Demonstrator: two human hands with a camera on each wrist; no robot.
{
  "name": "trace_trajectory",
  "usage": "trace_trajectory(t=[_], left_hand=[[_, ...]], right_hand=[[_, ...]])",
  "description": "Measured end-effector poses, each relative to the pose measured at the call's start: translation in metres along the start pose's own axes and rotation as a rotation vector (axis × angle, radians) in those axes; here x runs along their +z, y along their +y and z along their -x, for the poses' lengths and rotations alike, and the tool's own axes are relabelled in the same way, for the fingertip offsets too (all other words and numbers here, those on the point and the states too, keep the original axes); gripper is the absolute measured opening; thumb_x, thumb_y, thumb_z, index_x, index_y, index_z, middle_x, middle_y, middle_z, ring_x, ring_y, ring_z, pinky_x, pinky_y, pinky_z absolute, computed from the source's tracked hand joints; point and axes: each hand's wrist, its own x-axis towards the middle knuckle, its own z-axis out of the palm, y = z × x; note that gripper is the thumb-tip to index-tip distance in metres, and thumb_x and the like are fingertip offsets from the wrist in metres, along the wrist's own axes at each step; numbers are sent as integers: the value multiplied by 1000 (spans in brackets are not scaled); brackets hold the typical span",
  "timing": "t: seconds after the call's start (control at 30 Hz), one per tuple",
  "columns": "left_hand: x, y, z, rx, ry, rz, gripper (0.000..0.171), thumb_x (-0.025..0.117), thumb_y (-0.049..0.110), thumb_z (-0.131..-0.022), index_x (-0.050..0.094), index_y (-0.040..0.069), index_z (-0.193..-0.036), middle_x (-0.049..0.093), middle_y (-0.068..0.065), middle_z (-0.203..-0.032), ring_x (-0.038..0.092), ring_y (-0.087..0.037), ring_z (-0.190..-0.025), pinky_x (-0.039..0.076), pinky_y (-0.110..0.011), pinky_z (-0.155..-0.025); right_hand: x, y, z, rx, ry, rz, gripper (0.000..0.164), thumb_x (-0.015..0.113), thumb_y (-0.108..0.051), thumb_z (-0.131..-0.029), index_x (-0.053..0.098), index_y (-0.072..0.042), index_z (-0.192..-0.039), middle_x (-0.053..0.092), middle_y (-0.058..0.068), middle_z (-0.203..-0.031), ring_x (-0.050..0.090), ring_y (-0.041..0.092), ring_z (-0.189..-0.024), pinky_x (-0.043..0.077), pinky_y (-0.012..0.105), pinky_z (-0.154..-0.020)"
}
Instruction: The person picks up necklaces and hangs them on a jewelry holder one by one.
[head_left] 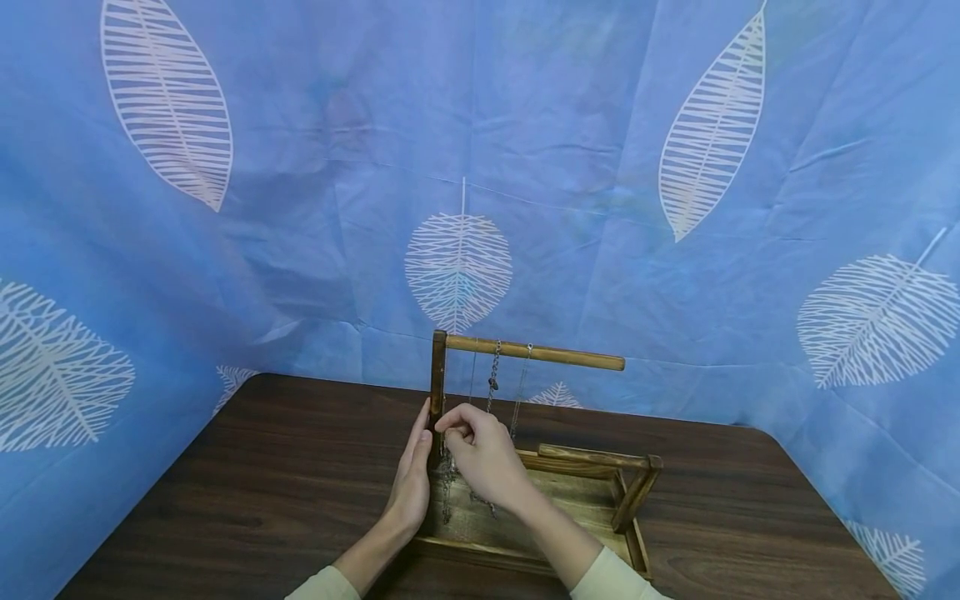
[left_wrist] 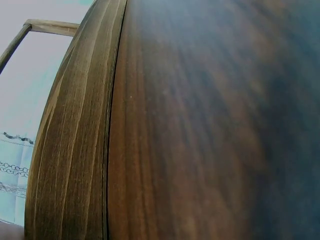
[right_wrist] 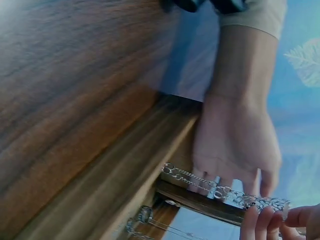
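A wooden jewelry stand [head_left: 536,351] has an upper bar on a post at its left, above a shallow tray [head_left: 517,500]. My left hand [head_left: 410,492] rests against that post with its fingers straight. Beside the post, my right hand [head_left: 487,458] pinches a silver chain [right_wrist: 225,192] between thumb and curled fingers. In the right wrist view the chain stretches from those fingertips toward the tray, passing in front of the left palm. More necklaces hang from the upper bar, among them a thick-linked chain [head_left: 495,367] and a thin one [head_left: 522,387].
A lower wooden bar [head_left: 592,455] juts over the tray from a shorter support at the right. The stand sits on a dark wood table [head_left: 300,467]. Behind it hangs a blue cloth [head_left: 562,167] printed with white leaves.
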Motion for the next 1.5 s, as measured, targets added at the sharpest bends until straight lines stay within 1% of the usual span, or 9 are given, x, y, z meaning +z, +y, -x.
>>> trace_trajectory(t=[0.2,0.23,0.33,0.43,0.57,0.8,0.97,1.33,1.5], left_hand=[[0,0,-2,18,0,2,56,21,36,-113,11,15,-164,8,-10,-168,5,-37,-152,3,-70,-113],[0,0,-2,24,-2,2,56,21,35,-113,11,15,-164,9,-10,-168,5,-36,-152,4,-69,-113],[0,0,-2,33,-12,9,54,20,34,-113,11,17,-164,10,-9,-168,7,-35,-152,5,-67,-115],[-1,-1,-2,37,-18,16,53,20,33,-113,11,19,-164,10,-10,-167,8,-35,-151,6,-66,-116],[-1,-2,-2,28,-10,18,54,21,33,-113,11,17,-164,10,-10,-168,7,-35,-152,6,-64,-117],[-1,-2,-2,19,-3,20,53,21,30,-113,12,18,-164,10,-7,-168,6,-32,-152,5,-61,-118],[-1,-1,-2,25,-4,8,53,21,31,-113,12,18,-164,8,-9,-168,3,-36,-152,3,-65,-116],[-1,1,-2,30,-16,13,53,22,30,-113,11,17,-164,6,-8,-168,2,-36,-152,2,-67,-115],[-1,0,-2,28,-11,9,53,22,31,-113,11,18,-164,6,-8,-168,2,-36,-152,2,-67,-115]], right_hand=[[-12,-10,-8,89,-36,-176,19,53,-7,-104,66,0,-116,63,10,-80,64,25,-65,43,27,-51],[-13,-11,-10,108,-39,-205,19,53,-7,-104,66,1,-117,63,10,-79,65,26,-68,46,27,-53],[-18,-16,-14,158,-41,-302,21,53,-5,-104,63,4,-120,64,10,-82,68,22,-71,55,30,-61],[-21,-22,-17,196,-39,-421,22,51,-2,-104,61,7,-122,63,12,-88,66,18,-71,60,38,-75],[-26,-28,-21,224,-25,-517,23,51,0,-103,59,9,-123,65,19,-94,64,16,-70,60,38,-76],[-35,-37,-27,227,-16,-550,22,52,0,-102,58,6,-123,67,21,-102,64,18,-75,59,36,-76],[-41,-45,-32,210,12,-544,21,54,2,-101,60,4,-122,65,28,-110,66,19,-76,59,36,-75],[-52,-63,-40,143,35,-499,22,55,2,-101,61,4,-122,66,29,-111,68,22,-81,59,38,-75],[-59,-72,-43,148,37,-492,22,56,1,-101,61,5,-123,67,26,-111,68,24,-84,59,39,-78]])
